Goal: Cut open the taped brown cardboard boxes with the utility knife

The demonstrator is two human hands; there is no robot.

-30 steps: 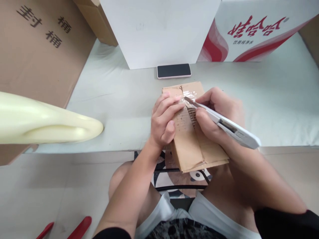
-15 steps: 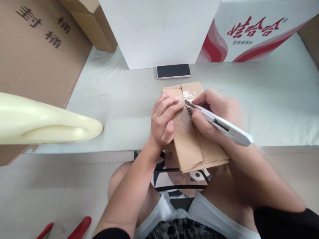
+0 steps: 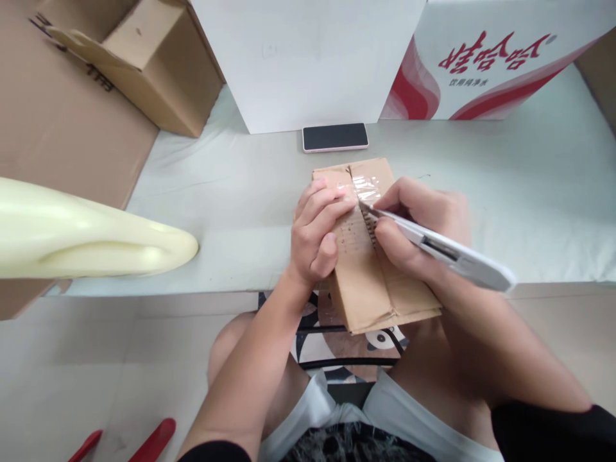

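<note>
A small brown cardboard box (image 3: 366,282) lies at the front edge of the covered table, partly overhanging it. Clear tape (image 3: 368,186) crosses the far part of its lid. My left hand (image 3: 317,231) grips the box's left side, fingers curled over the top. In my right hand (image 3: 418,218) is a white box cutter (image 3: 452,253), pinched near the front with its handle pointing back to the right. The blade tip touches the lid's centre seam by the tape, close to my left fingertips. Below the tape, a ragged dark slit shows along the seam.
A phone (image 3: 335,137) lies beyond the box, before a tall white carton (image 3: 312,58). Right of that stands a red-and-white printed carton (image 3: 481,70). Brown cartons (image 3: 178,83) fill the left back. A pale yellow smooth object (image 3: 96,234) juts in from the left.
My right hand and the box cutter have shifted slightly toward me and to the right along the seam. At the back left, an open brown carton has moved further into view. My left hand stays put.
</note>
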